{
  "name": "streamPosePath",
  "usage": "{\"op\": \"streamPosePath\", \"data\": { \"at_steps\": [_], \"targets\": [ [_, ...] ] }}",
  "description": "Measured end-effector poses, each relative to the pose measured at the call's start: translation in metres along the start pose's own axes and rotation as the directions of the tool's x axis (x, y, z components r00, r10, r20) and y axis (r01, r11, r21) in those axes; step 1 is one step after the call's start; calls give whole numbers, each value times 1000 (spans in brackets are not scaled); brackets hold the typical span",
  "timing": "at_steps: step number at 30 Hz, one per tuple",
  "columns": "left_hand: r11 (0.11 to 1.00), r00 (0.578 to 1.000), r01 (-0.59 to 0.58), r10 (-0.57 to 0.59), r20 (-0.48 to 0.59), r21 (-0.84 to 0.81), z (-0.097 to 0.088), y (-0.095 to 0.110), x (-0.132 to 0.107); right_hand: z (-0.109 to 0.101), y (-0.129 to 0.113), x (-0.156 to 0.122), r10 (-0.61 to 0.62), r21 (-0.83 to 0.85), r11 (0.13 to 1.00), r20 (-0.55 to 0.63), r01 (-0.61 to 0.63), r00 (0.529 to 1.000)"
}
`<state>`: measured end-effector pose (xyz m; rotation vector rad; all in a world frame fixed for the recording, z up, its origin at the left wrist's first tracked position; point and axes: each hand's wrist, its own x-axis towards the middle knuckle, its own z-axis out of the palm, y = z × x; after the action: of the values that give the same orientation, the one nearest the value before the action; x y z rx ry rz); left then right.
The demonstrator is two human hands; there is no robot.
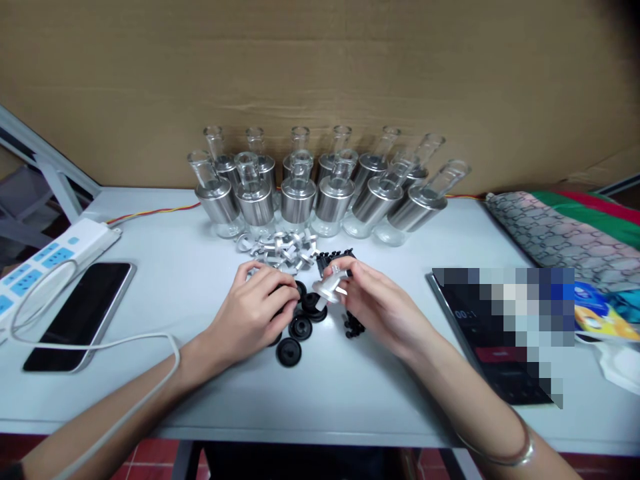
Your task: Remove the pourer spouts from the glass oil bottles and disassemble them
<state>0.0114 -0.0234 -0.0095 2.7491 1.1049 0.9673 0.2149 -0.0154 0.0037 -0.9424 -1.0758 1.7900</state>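
Observation:
My right hand (373, 300) pinches a small silver pump part (327, 288) just above the white table (350, 387). My left hand (257, 308) has its fingers curled over a black round cap (290, 293) among several black caps (295, 337) lying on the table. A heap of silver pump parts (283, 250) lies just beyond both hands. Small black pieces (353, 327) lie under and beside my right hand. Behind the heap stand several glass bottles with silver collars (320, 193) in two rows.
A black phone (83, 313) and a white power strip (45, 260) with its cable lie at the left. A dark tablet (493, 347) lies at the right, with patterned fabric (555, 233) behind it. A cardboard wall (320, 80) closes the back.

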Motion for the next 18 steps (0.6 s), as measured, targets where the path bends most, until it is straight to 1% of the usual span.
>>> {"op": "streamPosePath", "data": {
  "at_steps": [5,9,12,18],
  "targets": [
    [1000,1000,-4,4,2,0,0,1,0,-1,4,1,38,40,998,40,-40,998],
    [999,999,32,-32,42,2,0,2,-2,-1,3,0,61,30,998,87,-64,994],
    [998,996,59,-59,62,-4,1,2,-2,-2,2,0,70,-14,998,76,-69,995],
    [994,994,99,-97,55,-36,2,2,-2,-3,1,-2,58,-95,994,48,-53,997]
  ]
}}
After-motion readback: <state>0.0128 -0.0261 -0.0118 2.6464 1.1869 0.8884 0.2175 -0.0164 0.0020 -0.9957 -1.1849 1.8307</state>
